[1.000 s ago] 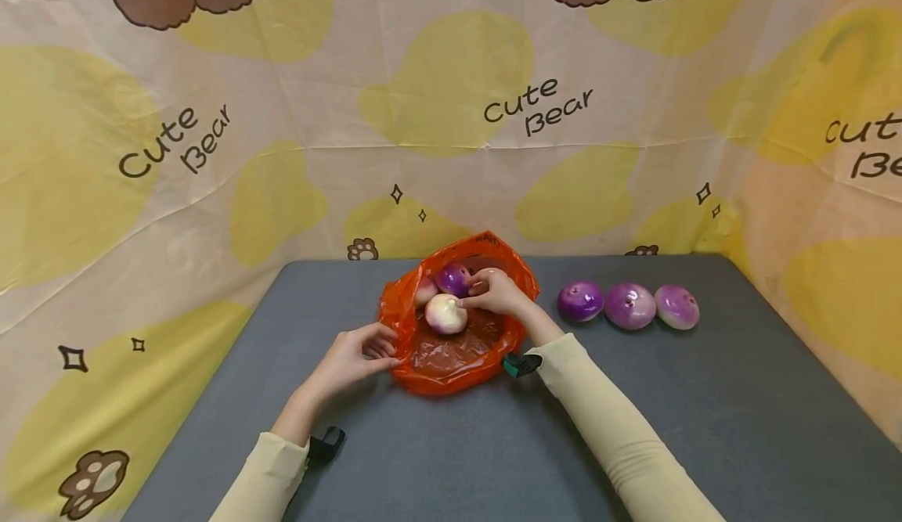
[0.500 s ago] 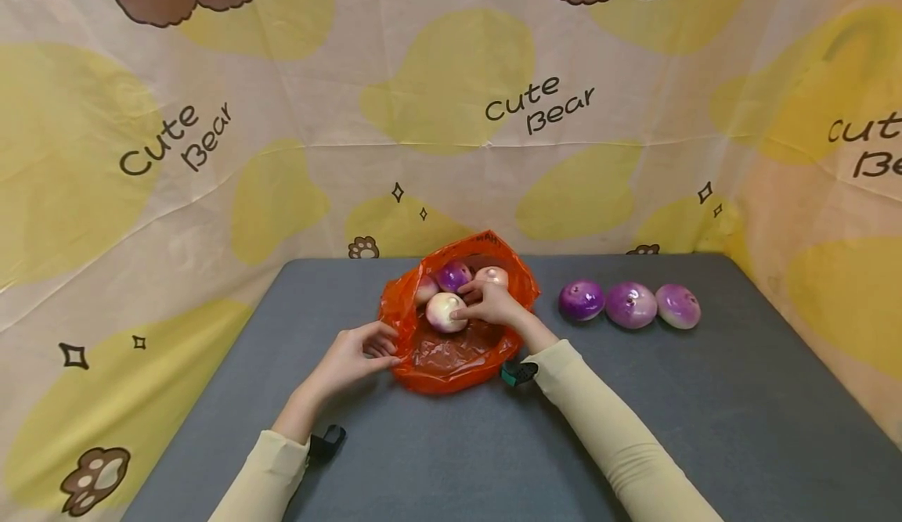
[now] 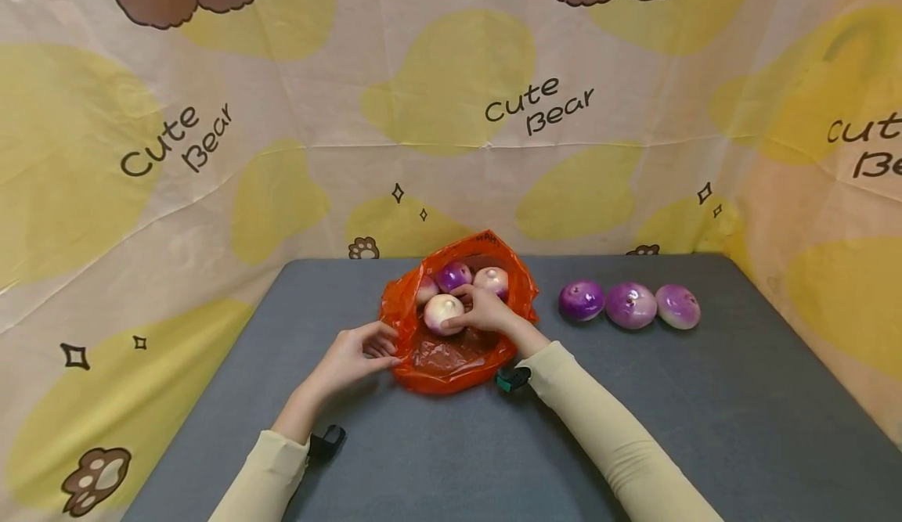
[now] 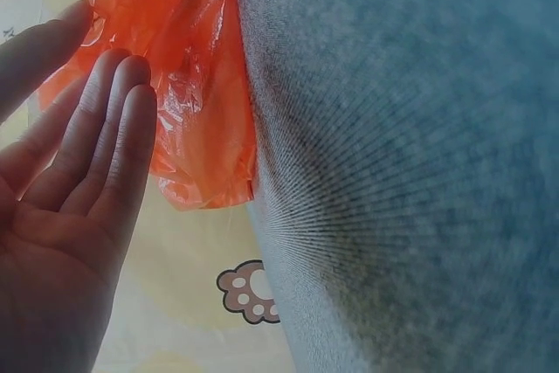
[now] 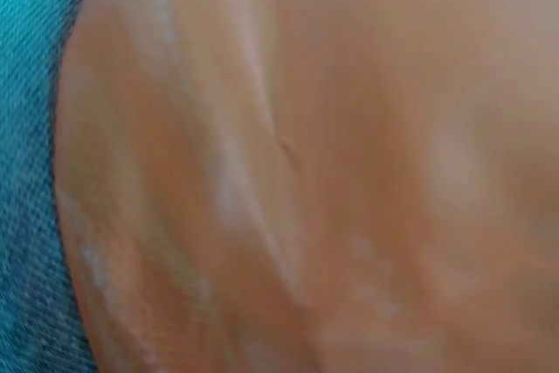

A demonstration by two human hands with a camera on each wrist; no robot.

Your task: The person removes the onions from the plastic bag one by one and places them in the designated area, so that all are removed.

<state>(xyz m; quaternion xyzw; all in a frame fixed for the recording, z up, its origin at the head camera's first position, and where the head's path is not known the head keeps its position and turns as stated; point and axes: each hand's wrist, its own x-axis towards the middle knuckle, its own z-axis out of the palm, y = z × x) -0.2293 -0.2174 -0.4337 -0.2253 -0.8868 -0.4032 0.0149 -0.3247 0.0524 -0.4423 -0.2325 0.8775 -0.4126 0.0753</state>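
An orange plastic bag [image 3: 440,385] lies with its mouth open on the grey table, several purple-and-white onions inside. My right hand [image 3: 489,311] reaches into it and holds the pale front onion [image 3: 442,313] between thumb and fingers. Behind that one sit a dark purple onion [image 3: 454,275] and a pale-topped onion [image 3: 491,279]; another onion [image 3: 426,290] is partly hidden at the left. My left hand [image 3: 355,356] touches the bag's left rim with thumb and fingertips. Its fingers are fairly straight in the left wrist view, beside the bag [image 4: 196,120]. Blurred orange plastic [image 5: 288,172] fills most of the right wrist view.
To the bag's right, a dark onion [image 3: 581,300], a lighter onion [image 3: 630,306] and a paler onion [image 3: 678,307] stand in a row on the table [image 3: 423,459]. A patterned cloth [image 3: 451,84] hangs behind the table.
My right hand has come from the pale-topped onion at the back down to the front onion and taken hold of it. The left hand stays at the rim.
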